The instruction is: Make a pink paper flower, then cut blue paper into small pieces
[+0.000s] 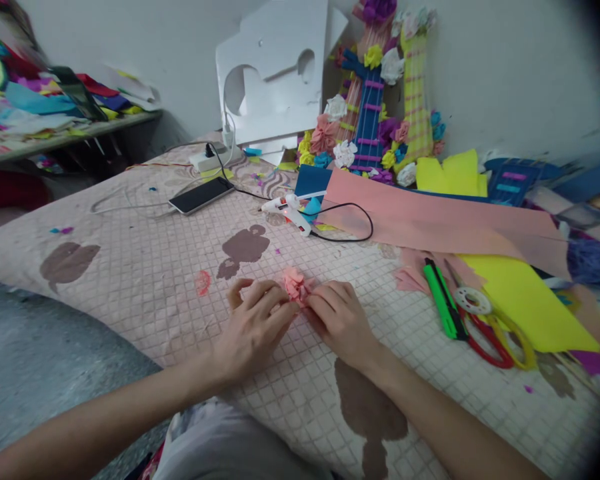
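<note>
A pink crepe paper flower (296, 285) is held between my two hands, just above the patterned tablecloth. My left hand (257, 320) pinches its left and lower edge with thumb and finger, the other fingers curled. On the flower's right side, my right hand (341, 321) is closed with the fingertips on the petals. Both thumbs are partly hidden. Beyond the flower lies a white hot glue gun (290, 212) with its black cord. To the right are a green box cutter (441, 300) and scissors (500, 340) with red and yellow handles, a white tape roll (473, 300) resting on them.
Pink paper (445, 217) and yellow sheets (530, 300) cover the right side. A phone (203, 195) and a power strip (215, 159) with cables lie at back left. Flower-decorated paper guitars (370, 120) and white foam board (275, 73) lean on the wall.
</note>
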Tool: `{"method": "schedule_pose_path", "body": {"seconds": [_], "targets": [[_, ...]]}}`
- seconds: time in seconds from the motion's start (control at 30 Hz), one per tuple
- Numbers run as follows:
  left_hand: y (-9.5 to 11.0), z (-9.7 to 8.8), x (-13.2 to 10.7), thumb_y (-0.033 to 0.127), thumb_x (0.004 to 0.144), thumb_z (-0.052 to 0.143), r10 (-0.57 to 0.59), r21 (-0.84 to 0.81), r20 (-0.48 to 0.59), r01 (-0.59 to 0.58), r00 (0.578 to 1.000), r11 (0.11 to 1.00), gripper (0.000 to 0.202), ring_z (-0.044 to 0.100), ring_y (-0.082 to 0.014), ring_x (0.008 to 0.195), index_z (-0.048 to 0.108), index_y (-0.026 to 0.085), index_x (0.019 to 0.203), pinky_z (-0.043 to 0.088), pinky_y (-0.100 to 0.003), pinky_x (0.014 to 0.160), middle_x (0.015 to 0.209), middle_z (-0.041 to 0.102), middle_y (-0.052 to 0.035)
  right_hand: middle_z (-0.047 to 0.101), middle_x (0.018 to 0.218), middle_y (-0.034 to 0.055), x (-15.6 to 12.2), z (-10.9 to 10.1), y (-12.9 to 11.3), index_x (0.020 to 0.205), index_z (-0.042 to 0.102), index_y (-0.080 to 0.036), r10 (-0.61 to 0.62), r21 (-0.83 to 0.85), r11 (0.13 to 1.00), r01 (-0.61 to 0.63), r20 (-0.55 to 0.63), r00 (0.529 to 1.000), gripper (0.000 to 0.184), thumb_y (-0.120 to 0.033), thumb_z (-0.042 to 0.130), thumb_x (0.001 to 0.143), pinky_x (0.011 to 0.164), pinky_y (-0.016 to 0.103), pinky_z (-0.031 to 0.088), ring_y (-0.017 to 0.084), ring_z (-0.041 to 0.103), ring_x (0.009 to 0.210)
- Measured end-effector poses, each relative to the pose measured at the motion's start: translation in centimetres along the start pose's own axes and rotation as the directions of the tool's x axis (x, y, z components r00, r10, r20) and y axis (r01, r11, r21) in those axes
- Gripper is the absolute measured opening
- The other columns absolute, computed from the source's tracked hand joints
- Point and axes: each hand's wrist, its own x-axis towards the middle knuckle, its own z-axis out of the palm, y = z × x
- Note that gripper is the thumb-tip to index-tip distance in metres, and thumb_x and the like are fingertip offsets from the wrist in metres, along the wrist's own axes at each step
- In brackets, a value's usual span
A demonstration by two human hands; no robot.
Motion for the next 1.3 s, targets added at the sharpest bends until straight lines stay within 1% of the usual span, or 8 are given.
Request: {"method": "schedule_pose_path", "body": {"seconds": [0.17,0.4,0.5,0.7,0.8,1.03,1.17,1.3], "targets": [[-0.95,0.42,0.15,0.012,0.089,0.054,0.051,0.003,0.061,-0.052,0.997,0.999,0.016,0.049,-0.0227,0.105,0.061,0.022,0.099,0.023,-0.045,0.095,0.096,0.066,-0.0021,0.062,0.082,0.0048,-0.18,0.06,-0.1,0.079,0.058,-0.017,-0.016,-0.015,1.0,0.016,0.004,1.0,0.014,-0.017,0.05,0.091,0.075,0.033,0.037,0.018,0.052,0.084],[-0.93,0.64,0.02,0.012,0.092,0.048,0.043,-0.032,0.147,-0.039,0.988,0.999,0.014,0.049,-0.0227,0.103,0.058,0.018,0.099,0.024,-0.045,0.097,0.097,0.065,-0.004,0.063,0.088,0.0059,-0.39,0.1,-0.17,0.082,0.06,-0.017,-0.014,0.024,1.0,0.013,0.023,1.0,0.01,-0.016,0.053,0.089,0.078,0.034,0.038,0.019,0.052,0.086],[-0.8,0.56,0.09,0.01,0.093,0.044,0.043,-0.008,0.165,-0.042,0.985,0.999,0.017,0.049,-0.0227,0.103,0.058,0.018,0.099,0.024,-0.045,0.098,0.097,0.064,-0.0042,0.063,0.087,0.0055,-0.35,0.03,-0.2,0.083,0.06,-0.017,-0.029,0.023,0.999,0.028,0.028,0.999,0.011,-0.016,0.052,0.09,0.078,0.034,0.039,0.019,0.052,0.087],[-0.77,0.58,0.25,0.013,0.093,0.043,0.035,-0.024,0.14,-0.032,0.99,0.999,0.017,0.049,-0.0218,0.102,0.059,0.019,0.098,0.028,-0.043,0.097,0.095,0.064,-0.0043,0.063,0.085,0.0058,-0.31,-0.09,-0.16,0.085,0.061,-0.016,-0.048,-0.027,0.998,0.05,0.053,0.997,0.016,-0.015,0.047,0.092,0.077,0.034,0.039,0.019,0.053,0.086],[-0.83,0.64,0.2,0.014,0.094,0.043,0.038,-0.023,0.123,-0.036,0.992,0.999,0.016,0.05,-0.0214,0.1,0.058,0.019,0.095,0.027,-0.045,0.098,0.093,0.064,-0.0038,0.063,0.085,0.0063,-0.29,-0.14,-0.11,0.087,0.062,-0.016,-0.06,-0.036,0.997,0.063,0.068,0.996,0.016,-0.015,0.046,0.093,0.077,0.034,0.038,0.019,0.053,0.086],[-0.97,0.88,0.26,0.009,0.093,0.042,0.042,0.015,0.192,-0.045,0.98,0.999,0.018,0.049,-0.0225,0.102,0.056,0.017,0.099,0.026,-0.045,0.098,0.095,0.064,-0.0042,0.064,0.089,0.0067,-0.45,-0.02,0.06,0.089,0.062,-0.016,-0.024,-0.031,0.999,0.026,0.054,0.998,0.015,-0.017,0.047,0.093,0.076,0.034,0.038,0.019,0.053,0.086],[-0.88,0.94,0.32,0.009,0.094,0.041,0.041,0.021,0.183,-0.046,0.982,0.999,0.018,0.049,-0.0225,0.102,0.056,0.017,0.098,0.023,-0.047,0.099,0.093,0.064,-0.0036,0.063,0.083,0.0049,-0.58,-0.06,0.1,0.082,0.06,-0.017,0.018,-0.026,1.0,-0.017,0.051,0.999,0.014,-0.019,0.05,0.092,0.075,0.034,0.037,0.018,0.051,0.081],[-0.76,0.77,0.3,0.012,0.094,0.043,0.031,-0.002,0.144,-0.032,0.989,1.0,0.017,0.049,-0.0219,0.104,0.057,0.018,0.101,0.025,-0.044,0.098,0.096,0.064,-0.0036,0.063,0.085,0.0051,-0.68,-0.09,0.19,0.085,0.061,-0.018,-0.01,-0.039,0.999,0.013,0.068,0.998,0.017,-0.017,0.046,0.093,0.077,0.034,0.036,0.019,0.05,0.083]]}}
